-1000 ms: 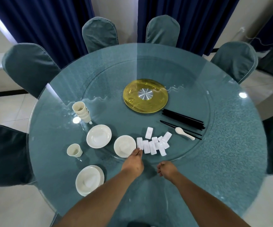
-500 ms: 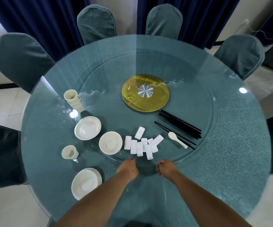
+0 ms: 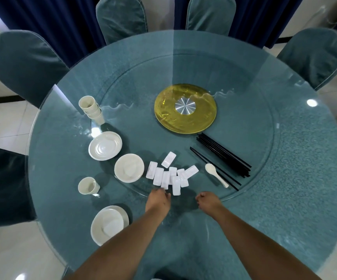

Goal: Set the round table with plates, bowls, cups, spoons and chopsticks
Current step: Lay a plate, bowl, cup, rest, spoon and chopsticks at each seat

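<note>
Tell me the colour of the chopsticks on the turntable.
Black chopsticks, seen in the head view.

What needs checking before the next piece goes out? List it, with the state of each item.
1. Left hand free: cannot tell; its fingertips sit at the cluster of white rests, grip hidden.
2. Right hand free: ok, curled loosely, holding nothing visible.
3. First setting started: ok, bowl on plate with single cup beside it.
4. Spoon at that setting: not ok, the only loose spoon lies by the chopsticks.
5. Supply within reach: ok, stacked cups, plate stack and bowl stack on the turntable.
</note>
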`<state>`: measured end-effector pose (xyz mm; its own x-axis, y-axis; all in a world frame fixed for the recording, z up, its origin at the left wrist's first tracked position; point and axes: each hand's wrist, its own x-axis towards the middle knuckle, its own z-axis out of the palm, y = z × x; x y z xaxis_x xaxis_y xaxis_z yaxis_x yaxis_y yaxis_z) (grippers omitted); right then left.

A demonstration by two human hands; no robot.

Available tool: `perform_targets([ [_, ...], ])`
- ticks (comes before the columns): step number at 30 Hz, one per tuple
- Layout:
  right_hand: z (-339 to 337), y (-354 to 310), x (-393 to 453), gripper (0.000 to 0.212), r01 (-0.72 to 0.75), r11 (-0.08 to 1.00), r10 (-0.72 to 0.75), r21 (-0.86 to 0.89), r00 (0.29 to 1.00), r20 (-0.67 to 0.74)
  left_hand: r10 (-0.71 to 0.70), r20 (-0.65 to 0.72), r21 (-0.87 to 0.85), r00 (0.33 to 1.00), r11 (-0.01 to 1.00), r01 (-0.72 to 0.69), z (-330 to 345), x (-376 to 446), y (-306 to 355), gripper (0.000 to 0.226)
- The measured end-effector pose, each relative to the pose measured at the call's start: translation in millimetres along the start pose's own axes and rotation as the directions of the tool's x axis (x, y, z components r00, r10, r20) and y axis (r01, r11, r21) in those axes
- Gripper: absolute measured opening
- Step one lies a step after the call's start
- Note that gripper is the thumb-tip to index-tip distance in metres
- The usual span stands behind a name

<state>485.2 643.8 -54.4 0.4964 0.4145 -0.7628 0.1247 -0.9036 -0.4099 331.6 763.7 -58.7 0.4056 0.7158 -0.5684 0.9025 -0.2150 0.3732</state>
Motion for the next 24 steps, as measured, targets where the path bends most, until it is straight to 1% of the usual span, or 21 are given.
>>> perform_targets([
  [2,0,0,-1,0.028,0.002,1.0,-0.002,0.012,1.0,0.001,-0.119,0.058,-0.123,0.991,0.984,0.126,3,4,7,0.037],
  [3,0,1,-1,0.027,-0.002,1.0,0.003,0.027,1.0,-0.003,-0.155,0.075,-0.156,0.985,0.974,0.165,5,7,9,0.04],
  [6,0,6,-1,0.023,-0.016,0.998,0.016,0.052,1.0,-0.006,-0.211,0.086,-0.202,0.974,0.953,0.224,9,16,13,0.041],
  [9,1,10,-2,0.02,-0.021,0.998,0.02,0.053,1.0,0.014,-0.245,0.097,-0.217,0.965,0.941,0.261,10,22,15,0.035],
  [12,0,10,-5,0.029,-0.016,1.0,0.015,0.017,1.0,0.02,-0.293,0.113,-0.306,0.949,0.899,0.314,6,23,17,0.031],
  [14,-2,9,-8,0.031,0.0,1.0,0.0,0.002,1.0,0.017,-0.295,0.099,-0.362,0.95,0.879,0.311,2,19,17,0.031],
  [15,-2,8,-9,0.026,0.008,1.0,-0.008,0.001,1.0,0.017,-0.282,0.091,-0.371,0.955,0.881,0.295,0,16,16,0.029],
  [17,0,5,-15,0.014,0.026,1.0,-0.026,0.005,0.999,0.025,-0.237,0.064,-0.337,0.969,0.909,0.245,-5,7,10,0.023],
  [18,2,3,-17,0.012,0.036,0.999,-0.036,0.008,0.999,0.024,-0.221,0.045,-0.326,0.974,0.919,0.224,-7,3,5,0.019],
  [20,11,-2,-23,0.012,0.058,0.998,-0.059,0.018,0.998,0.029,-0.2,0.029,-0.317,0.979,0.927,0.199,-10,-7,-7,0.012],
  [22,25,-6,-28,0.018,0.079,0.997,-0.08,0.015,0.997,0.025,-0.19,0.028,-0.316,0.981,0.93,0.189,-10,-17,-20,0.009],
  [24,41,-7,-34,0.023,0.077,0.996,-0.078,0.05,0.997,0.025,-0.187,0.031,-0.328,0.982,0.926,0.187,-7,-27,-34,0.007],
])
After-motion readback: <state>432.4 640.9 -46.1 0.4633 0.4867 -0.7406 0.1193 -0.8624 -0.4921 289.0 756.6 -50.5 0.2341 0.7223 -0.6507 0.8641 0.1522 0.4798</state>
